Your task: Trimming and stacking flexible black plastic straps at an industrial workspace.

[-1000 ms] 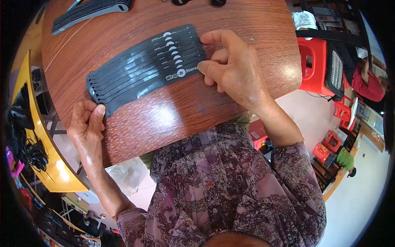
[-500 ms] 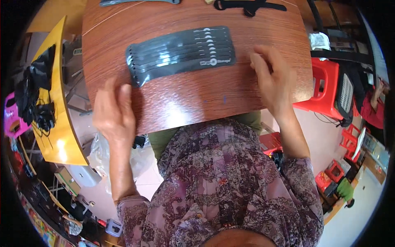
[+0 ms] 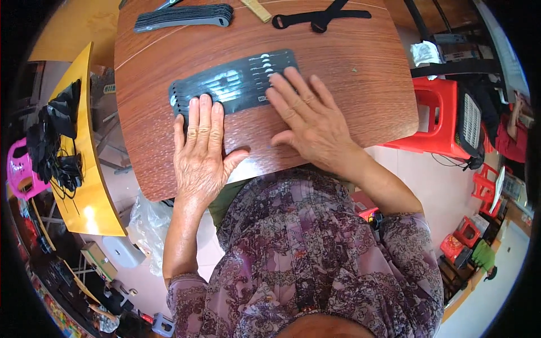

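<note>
A dark, glossy sheet-like pack of overlapping strips [image 3: 231, 85], with pale printing at its right end, lies flat on the brown wood-grain table [image 3: 360, 107]. My left hand [image 3: 200, 152] rests on its near left edge, palm down, fingers stretched forward and thumb apart. Over the pack's right end spreads my right hand [image 3: 313, 118], palm down, its fingers fanned and covering part of the printing. Neither hand grips anything. Beyond the pack lie a stack of grey and black straps [image 3: 183, 18] and, to its right, crossed black straps with slotted ends [image 3: 344, 15].
Between the straps at the far edge lies a tan strip [image 3: 256, 9]. A yellow table [image 3: 90, 186] with black items [image 3: 59, 152] stands on the left. Red stools [image 3: 437, 112] are at the right, a clear plastic bag [image 3: 147, 225] below the table. Other people appear at the right rim.
Both hands have moved inward from the pack's sides and flattened onto it, with fingers extended. The pack sits slightly lower and further left in view, and more of the far straps shows.
</note>
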Demonstrator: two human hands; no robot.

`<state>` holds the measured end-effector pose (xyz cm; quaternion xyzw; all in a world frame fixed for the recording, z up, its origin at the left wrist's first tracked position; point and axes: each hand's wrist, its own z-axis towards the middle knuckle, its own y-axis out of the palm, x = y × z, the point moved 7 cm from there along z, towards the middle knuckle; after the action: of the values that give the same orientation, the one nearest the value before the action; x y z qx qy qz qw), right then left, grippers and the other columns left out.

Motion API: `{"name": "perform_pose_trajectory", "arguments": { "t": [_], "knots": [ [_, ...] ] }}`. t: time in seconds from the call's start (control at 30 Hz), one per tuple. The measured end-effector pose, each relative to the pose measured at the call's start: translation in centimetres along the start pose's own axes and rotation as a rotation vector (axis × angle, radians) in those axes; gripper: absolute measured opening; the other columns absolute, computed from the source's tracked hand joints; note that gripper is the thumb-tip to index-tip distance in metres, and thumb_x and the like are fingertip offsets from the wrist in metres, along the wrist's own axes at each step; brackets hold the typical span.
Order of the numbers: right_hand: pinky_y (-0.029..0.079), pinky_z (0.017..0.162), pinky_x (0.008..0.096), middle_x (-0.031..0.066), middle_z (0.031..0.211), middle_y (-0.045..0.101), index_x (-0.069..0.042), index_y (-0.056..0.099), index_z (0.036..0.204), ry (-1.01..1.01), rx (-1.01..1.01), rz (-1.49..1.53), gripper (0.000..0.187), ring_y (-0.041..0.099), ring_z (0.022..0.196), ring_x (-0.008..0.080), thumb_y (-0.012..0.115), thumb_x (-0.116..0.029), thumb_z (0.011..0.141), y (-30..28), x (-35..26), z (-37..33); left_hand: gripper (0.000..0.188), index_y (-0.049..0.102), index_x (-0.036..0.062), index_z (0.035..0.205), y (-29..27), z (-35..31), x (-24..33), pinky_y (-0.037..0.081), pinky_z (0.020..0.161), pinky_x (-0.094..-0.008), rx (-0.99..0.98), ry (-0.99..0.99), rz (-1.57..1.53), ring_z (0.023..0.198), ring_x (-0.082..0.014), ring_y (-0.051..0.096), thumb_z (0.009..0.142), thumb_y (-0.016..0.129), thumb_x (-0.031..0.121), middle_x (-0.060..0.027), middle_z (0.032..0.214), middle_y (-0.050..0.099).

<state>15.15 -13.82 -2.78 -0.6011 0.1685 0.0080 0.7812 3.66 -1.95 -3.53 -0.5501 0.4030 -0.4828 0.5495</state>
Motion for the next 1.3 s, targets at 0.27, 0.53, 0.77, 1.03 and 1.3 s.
{"name": "perform_pose_trajectory", "arguments": {
  "t": [0.27,0.53,0.77,1.03,1.3],
  "knots": [
    [0.023,0.103,0.0486,0.0167,0.141,0.038,0.001,0.047,0.126,0.098,0.073,-0.166,0.064,0.029,0.135,0.0323,0.064,-0.037,0.078,-1.6,2.2,-1.3,0.047,0.055,0.0032,0.122,-3.1,-0.5,-3.1,0.03,0.102,-0.0437,0.248,-0.089,-0.324,0.125,-0.0288,0.043,0.084,0.061,0.031,-0.017,0.13,0.05],
    [0.035,0.089,0.0412,0.0141,0.118,0.059,0.001,0.06,0.109,0.109,0.347,-0.061,0.037,0.054,0.109,0.029,0.068,-0.007,0.074,-4.0,0.8,-1.4,0.018,0.067,0.0073,0.088,-5.4,-2.6,-7.0,0.038,0.081,-0.0335,0.537,-0.348,-0.27,0.084,-0.021,0.057,0.071,0.073,0.011,-0.0037,0.086,0.064],
    [0.035,0.092,0.0367,0.0119,0.113,0.063,0.001,0.063,0.108,0.161,0.298,-0.02,0.03,0.055,0.105,0.0283,0.064,-0.005,0.079,-3.6,1.1,-1.3,0.026,0.068,0.0086,0.087,-4.3,-0.9,-6.8,0.04,0.079,-0.0349,0.443,-0.37,-0.321,0.087,-0.0227,0.048,0.062,0.078,0.011,-0.0041,0.088,0.06],
    [0.038,0.086,0.0387,0.0121,0.111,0.062,0.001,0.062,0.107,0.137,0.305,-0.001,0.034,0.056,0.101,0.0291,0.067,-0.002,0.074,-3.4,1.2,-1.3,0.031,0.068,0.0098,0.087,-4.1,-0.9,-7.3,0.04,0.078,-0.0342,0.401,-0.367,-0.346,0.086,-0.022,0.047,0.059,0.08,0.01,-0.0029,0.088,0.059],
    [0.038,0.086,0.0395,0.0123,0.112,0.062,0.001,0.062,0.106,0.154,0.284,0.033,0.033,0.056,0.101,0.0297,0.066,-0.001,0.074,-3.4,1.3,-1.3,0.03,0.069,0.0105,0.087,-4.1,-0.6,-7.2,0.041,0.076,-0.0338,0.365,-0.344,-0.342,0.086,-0.0214,0.048,0.059,0.078,0.01,-0.0029,0.088,0.058]
  ]
}}
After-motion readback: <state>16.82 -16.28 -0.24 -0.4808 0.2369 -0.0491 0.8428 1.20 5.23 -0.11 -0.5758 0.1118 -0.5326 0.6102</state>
